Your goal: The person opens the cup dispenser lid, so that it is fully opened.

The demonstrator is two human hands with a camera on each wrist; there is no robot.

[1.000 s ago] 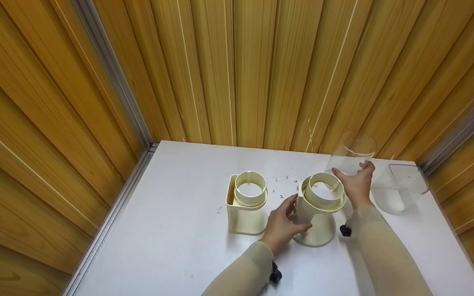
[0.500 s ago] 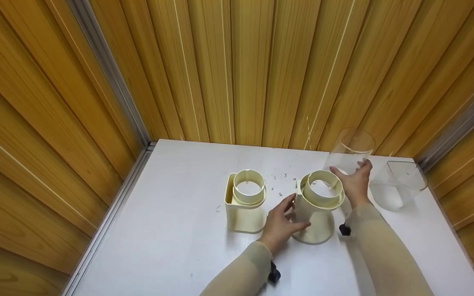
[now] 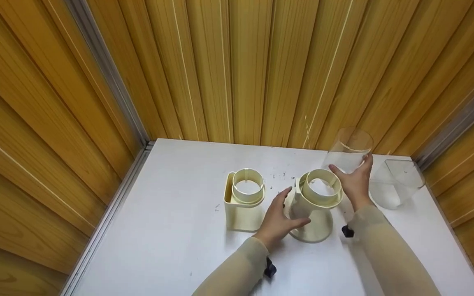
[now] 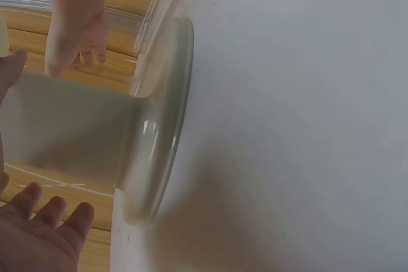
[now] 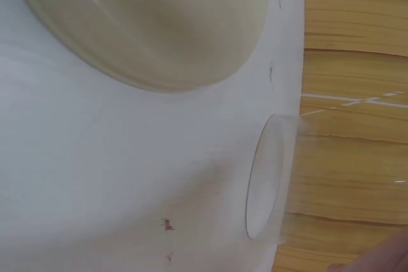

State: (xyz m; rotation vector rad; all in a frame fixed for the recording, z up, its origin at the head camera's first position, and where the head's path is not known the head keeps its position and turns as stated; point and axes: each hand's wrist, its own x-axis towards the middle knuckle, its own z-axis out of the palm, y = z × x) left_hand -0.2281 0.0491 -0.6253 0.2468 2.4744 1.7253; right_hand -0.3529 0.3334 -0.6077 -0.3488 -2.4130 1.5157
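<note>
A cream plastic stand (image 3: 321, 205), with a ring-shaped top and wide round base, stands upright on the white table. My left hand (image 3: 277, 220) is beside it, fingers spread and thumb overlapping its lower part in the head view. In the left wrist view, the left fingertips (image 4: 76, 218) are apart from its column. Behind the stand, a clear open-topped cylinder (image 3: 354, 142) rests upright by the back edge. My right hand (image 3: 356, 183) is at its near side, thumb on the left and fingers extended along the right. Little of this hand shows in the right wrist view.
A second cream stand (image 3: 245, 213), with a ring and a side compartment, is left of my left hand. Another clear container (image 3: 399, 185) with a squared rim stands at the right. Small dark marks dot the white table (image 3: 171, 230). Wood-patterned walls (image 3: 249, 74) enclose it.
My left hand has eased left, its fingers opening away from the round-based stand. The right fingers have straightened beside the clear cylinder. The stands and containers hold their places as the view shifts slightly.
</note>
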